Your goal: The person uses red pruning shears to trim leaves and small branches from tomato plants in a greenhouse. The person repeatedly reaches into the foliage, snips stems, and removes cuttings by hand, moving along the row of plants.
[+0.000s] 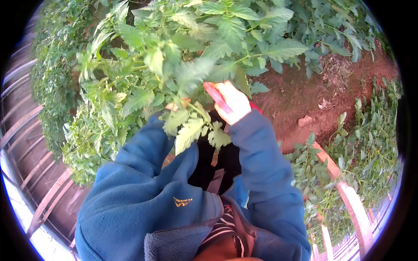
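Note:
My right hand (232, 99) is closed around a red-handled tool (218, 97), whose kind I cannot tell; part of it is hidden by the hand. Leafy tomato plants (225, 29) rise before me, some leaves blurred. Mostly hidden by foliage, my left hand (178, 103) is among the stems, and its fingers cannot be made out well. A pale tomato leaf (191, 130) hangs between my two forearms, just below the left hand.
Reddish bare soil (287, 98) with clods and dry plant matter runs along the right. More tomato plants (369, 137) grow beyond it, beside a pale post (351, 199). Further foliage (54, 84) and curved frame bars (49, 195) are at the left.

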